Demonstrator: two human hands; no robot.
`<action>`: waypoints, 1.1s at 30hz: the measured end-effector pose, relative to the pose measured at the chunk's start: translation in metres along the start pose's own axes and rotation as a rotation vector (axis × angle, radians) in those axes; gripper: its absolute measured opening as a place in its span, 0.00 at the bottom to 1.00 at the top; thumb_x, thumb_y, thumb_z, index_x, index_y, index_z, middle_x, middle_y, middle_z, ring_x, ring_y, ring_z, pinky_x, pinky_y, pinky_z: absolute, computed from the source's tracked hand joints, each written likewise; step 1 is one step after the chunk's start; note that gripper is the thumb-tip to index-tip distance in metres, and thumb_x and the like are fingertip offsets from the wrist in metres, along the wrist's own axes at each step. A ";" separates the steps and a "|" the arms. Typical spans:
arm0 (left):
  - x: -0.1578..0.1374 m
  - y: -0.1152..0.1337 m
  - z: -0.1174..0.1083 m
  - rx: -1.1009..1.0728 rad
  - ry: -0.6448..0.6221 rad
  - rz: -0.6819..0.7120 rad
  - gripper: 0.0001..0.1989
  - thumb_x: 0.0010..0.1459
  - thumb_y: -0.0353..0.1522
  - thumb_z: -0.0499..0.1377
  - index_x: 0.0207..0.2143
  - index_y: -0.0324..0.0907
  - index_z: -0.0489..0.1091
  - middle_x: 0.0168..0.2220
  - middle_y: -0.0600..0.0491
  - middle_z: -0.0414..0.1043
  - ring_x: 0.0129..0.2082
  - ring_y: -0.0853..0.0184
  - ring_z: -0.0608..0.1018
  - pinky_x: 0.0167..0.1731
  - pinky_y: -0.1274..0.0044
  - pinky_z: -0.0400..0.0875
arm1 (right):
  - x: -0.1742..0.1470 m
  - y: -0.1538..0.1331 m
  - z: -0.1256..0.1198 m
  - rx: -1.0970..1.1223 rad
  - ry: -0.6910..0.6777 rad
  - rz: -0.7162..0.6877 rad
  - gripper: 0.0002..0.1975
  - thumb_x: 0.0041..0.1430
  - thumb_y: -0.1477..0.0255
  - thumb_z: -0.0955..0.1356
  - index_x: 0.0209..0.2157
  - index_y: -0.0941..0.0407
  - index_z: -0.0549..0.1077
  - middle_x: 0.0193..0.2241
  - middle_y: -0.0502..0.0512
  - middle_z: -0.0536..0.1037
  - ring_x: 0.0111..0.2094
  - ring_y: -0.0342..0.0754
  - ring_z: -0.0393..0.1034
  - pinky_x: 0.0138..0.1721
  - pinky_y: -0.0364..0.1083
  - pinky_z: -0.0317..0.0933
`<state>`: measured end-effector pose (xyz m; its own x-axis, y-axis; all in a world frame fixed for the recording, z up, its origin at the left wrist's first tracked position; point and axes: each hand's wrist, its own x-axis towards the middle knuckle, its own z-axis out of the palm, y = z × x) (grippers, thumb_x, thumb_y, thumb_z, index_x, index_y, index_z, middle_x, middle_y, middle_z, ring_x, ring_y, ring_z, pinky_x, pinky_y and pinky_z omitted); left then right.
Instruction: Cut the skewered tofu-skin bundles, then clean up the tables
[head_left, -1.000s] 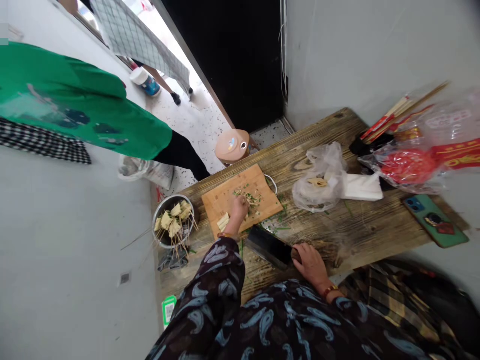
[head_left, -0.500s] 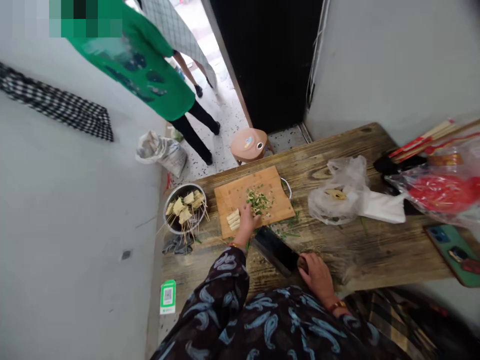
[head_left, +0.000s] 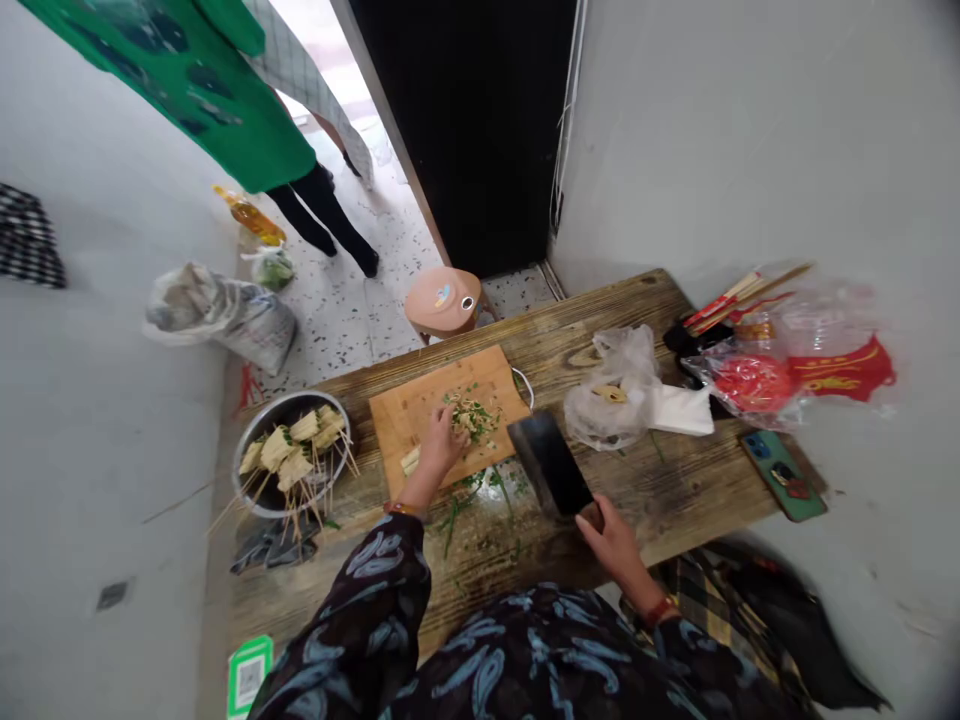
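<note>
We see a broad, dark-bladed metal cleaver [head_left: 551, 465] just right of the middle of the frame, its long axis slanting from lower right to upper left, the blade end pointing up-left. Its brown handle sits inside our right hand [head_left: 615, 540], which grasps it from the lower right. Up and left of the blade is an orange-brown wooden cutting board [head_left: 405, 410] bearing a heap of chopped green-and-pale filling [head_left: 476, 415]. Our left hand [head_left: 442, 442] bends over that heap; we cannot tell whether its fingers pinch any. It partly covers some pale, cylindrical rolls [head_left: 410, 460]. At frame left, a round metal bowl [head_left: 279, 410] holds pale bundles on wooden skewers [head_left: 300, 440]. Right of the cleaver lie a clear plastic bag [head_left: 615, 390], white tissues [head_left: 681, 410] and a green phone [head_left: 785, 475].
</note>
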<state>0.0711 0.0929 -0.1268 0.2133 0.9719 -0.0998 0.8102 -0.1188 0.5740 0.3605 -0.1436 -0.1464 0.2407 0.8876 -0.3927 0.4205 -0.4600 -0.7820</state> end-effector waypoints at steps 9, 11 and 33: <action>-0.018 -0.009 -0.018 0.041 -0.016 -0.083 0.38 0.43 0.25 0.64 0.58 0.42 0.59 0.51 0.45 0.60 0.52 0.58 0.68 0.54 0.66 0.64 | 0.026 -0.005 0.032 0.087 0.021 0.142 0.27 0.53 0.53 0.64 0.48 0.57 0.66 0.30 0.55 0.76 0.27 0.52 0.72 0.32 0.49 0.65; -0.022 -0.009 -0.015 -0.005 -0.028 -0.131 0.38 0.41 0.22 0.63 0.57 0.43 0.59 0.50 0.46 0.60 0.52 0.58 0.68 0.54 0.66 0.63 | 0.027 -0.008 0.041 0.134 -0.005 0.160 0.26 0.54 0.53 0.63 0.48 0.57 0.65 0.28 0.53 0.75 0.25 0.51 0.71 0.29 0.49 0.65; 0.003 -0.019 -0.005 -0.029 -0.135 -0.262 0.50 0.36 0.28 0.69 0.62 0.36 0.51 0.53 0.39 0.60 0.50 0.55 0.70 0.50 0.67 0.65 | 0.090 -0.064 0.077 0.159 -0.070 0.019 0.23 0.52 0.57 0.65 0.43 0.58 0.68 0.26 0.51 0.73 0.23 0.47 0.66 0.28 0.46 0.62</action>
<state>0.0537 0.0991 -0.1344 0.0714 0.9326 -0.3537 0.8318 0.1400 0.5371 0.2878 -0.0320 -0.1688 0.1840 0.8806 -0.4367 0.2712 -0.4726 -0.8385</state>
